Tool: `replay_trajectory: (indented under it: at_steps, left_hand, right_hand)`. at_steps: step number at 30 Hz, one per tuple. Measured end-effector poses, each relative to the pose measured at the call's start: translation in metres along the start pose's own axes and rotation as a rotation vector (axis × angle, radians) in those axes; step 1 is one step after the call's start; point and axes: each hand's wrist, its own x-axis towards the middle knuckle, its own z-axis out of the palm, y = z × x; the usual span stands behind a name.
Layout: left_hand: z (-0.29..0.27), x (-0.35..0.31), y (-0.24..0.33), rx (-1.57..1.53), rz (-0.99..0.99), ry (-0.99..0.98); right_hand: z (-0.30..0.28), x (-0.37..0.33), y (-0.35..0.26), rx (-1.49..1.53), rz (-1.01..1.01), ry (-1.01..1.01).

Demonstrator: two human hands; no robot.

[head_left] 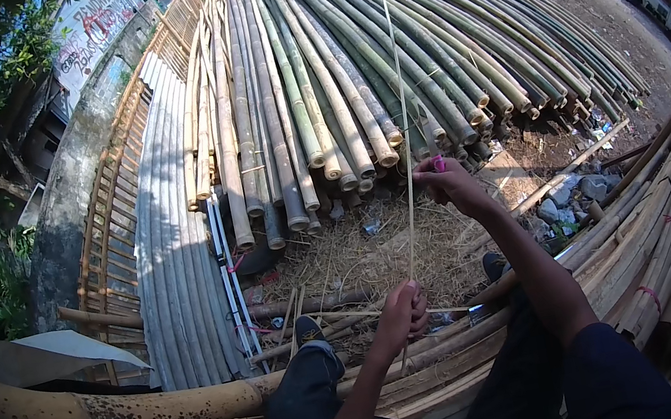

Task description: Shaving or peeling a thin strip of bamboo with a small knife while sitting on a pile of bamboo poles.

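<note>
Strip of thin, pale bamboo (400,90) stands near-upright before stacked green-and-tan bamboo poles (316,96), its lower part gripped in the closed left hand (403,312). The right hand (459,186) curls beside it, a small bright-pink item (439,162) at its fingers, whether held or worn unclear. Sharp bending could splinter the strip into the palm.
</note>
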Motion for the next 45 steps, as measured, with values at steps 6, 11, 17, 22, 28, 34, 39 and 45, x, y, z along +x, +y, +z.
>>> replay_trajectory:
  at_steps: [6,11,17,22,28,34,39,45]
  left_hand:
    - [-0.007,0.006,0.001,-0.059,0.032,-0.033]
    - [-0.006,0.011,-0.003,-0.100,0.048,-0.006]
    - [-0.007,0.013,0.005,-0.094,0.107,0.078]
    - [-0.021,0.013,0.019,-0.143,0.173,0.047]
    - [-0.019,0.015,0.008,0.197,0.218,0.240]
    - [-0.021,0.010,0.003,1.022,0.469,0.427]
    - [-0.014,-0.004,0.003,1.053,0.411,0.509]
    - [0.023,-0.012,-0.030,0.713,0.340,0.191]
  right_hand:
    - [0.016,-0.003,0.012,0.466,0.133,-0.317]
    - [0.028,-0.009,0.021,0.581,0.114,-0.231]
    - [0.043,-0.013,0.030,0.285,0.051,-0.271]
    - [0.065,-0.026,0.031,0.017,0.058,-0.291]
    - [0.053,-0.026,0.032,-1.122,-0.262,-0.084]
    - [0.061,-0.031,0.043,-1.249,-0.505,-0.363]
    - [0.059,-0.021,0.049,-1.216,-0.469,-0.139]
    - [-0.079,0.035,0.053,-1.126,-0.283,0.625]
